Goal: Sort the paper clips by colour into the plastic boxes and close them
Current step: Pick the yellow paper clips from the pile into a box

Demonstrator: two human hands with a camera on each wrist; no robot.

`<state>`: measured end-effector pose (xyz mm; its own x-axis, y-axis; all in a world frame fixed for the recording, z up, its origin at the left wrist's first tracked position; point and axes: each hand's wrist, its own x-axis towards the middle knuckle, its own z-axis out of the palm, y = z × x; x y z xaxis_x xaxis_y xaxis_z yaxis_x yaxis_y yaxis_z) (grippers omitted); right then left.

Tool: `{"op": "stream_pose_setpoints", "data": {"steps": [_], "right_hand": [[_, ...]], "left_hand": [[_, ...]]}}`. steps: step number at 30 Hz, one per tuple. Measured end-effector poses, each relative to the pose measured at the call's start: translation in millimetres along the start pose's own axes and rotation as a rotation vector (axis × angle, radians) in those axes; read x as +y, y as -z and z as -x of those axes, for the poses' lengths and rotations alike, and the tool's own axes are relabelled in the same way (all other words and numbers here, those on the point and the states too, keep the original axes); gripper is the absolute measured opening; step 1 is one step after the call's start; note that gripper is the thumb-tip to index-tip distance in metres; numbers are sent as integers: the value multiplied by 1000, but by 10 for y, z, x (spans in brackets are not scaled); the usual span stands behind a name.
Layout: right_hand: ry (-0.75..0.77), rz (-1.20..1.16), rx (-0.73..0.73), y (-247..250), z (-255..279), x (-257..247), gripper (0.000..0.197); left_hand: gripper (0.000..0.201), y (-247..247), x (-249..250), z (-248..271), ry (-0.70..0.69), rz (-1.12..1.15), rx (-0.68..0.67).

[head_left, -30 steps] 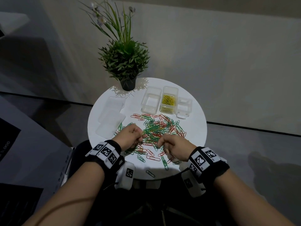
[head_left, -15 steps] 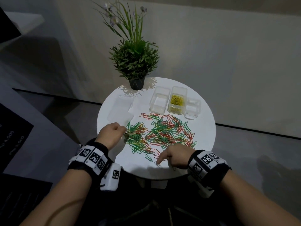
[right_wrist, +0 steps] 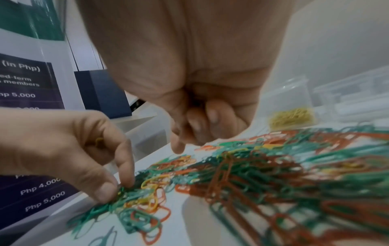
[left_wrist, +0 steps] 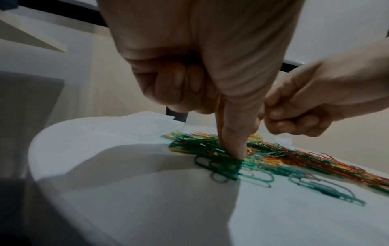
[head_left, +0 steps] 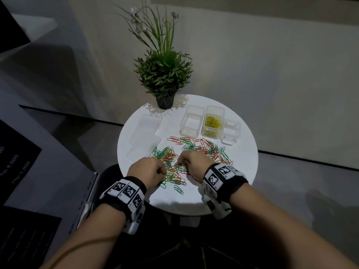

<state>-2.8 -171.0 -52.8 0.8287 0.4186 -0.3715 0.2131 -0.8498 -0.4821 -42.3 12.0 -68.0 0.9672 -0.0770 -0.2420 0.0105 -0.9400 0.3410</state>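
I see the paper clips [head_left: 196, 152], thin wire loops coated green, red and yellow, heaped mid-worktop [head_left: 244, 164] with long axes in every direction; clear rectangular plastic boxes [head_left: 191, 121] stand open behind, one holding yellow clips; my left hand [head_left: 146, 168] pinches green clips, thumb and forefinger together; my right hand [head_left: 194, 162] curls its fingers [right_wrist: 212, 116], contents I cannot tell.

Office or reception corner: price board [right_wrist: 29, 93] listing Php fees for members, potted plant [head_left: 164, 74] on small round worktop [head_left: 246, 152], plain walls.
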Motion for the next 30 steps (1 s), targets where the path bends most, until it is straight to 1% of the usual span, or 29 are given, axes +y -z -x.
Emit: {"op": "stream_pose_setpoints", "data": {"steps": [1, 3, 4, 7, 9, 11, 13, 16, 19, 20, 22, 24, 26, 28, 30], "right_hand": [[10, 15, 17, -33, -47, -47, 28], [11, 71, 59, -80, -110, -114, 12], [9, 109, 72, -105, -139, -139, 8], [35, 243, 60, -155, -195, -203, 5], [70, 311, 66, -168, -223, -234, 6], [94, 332, 78, -166, -227, -231, 9], [92, 295, 95, -150, -196, -200, 10], [46, 175, 135, -110, -122, -92, 11], [-57, -98, 170, -87, -41, 56, 5], [-94, -198, 178, -94, -20, 108, 8], [-152, -340, 169, -112, 28, 194, 16], [-179, -389, 151, -132, 60, 252, 17], [-177, -385, 148, -144, 81, 275, 15], [-151, -374, 161, -161, 95, 246, 18], [-100, -351, 157, -192, 82, 199, 24]], "left_hand": [[5, -3, -8, 19, 1, -5, 23], [13, -23, -18, 48, 27, 0, 90], [17, -31, -34, 54, 53, 9, 118], [21, -22, -64, 55, 110, 19, 136], [25, -14, -86, 42, 122, 31, 116], [32, -13, -80, 34, 111, 50, 88], [33, -17, -37, 36, 73, 44, 48], [30, -52, 31, 31, -5, -11, -6], [15, -88, 60, 16, -34, -46, -8], [10, -94, 58, 13, -34, -43, 0], [11, -109, 39, 5, -33, -18, 17], [12, -112, 1, 2, -26, 25, 18], [11, -109, -57, -11, -3, 93, 5], [10, -98, -129, -17, 32, 162, 24], [10, -79, -210, -15, 79, 202, 60]]}}
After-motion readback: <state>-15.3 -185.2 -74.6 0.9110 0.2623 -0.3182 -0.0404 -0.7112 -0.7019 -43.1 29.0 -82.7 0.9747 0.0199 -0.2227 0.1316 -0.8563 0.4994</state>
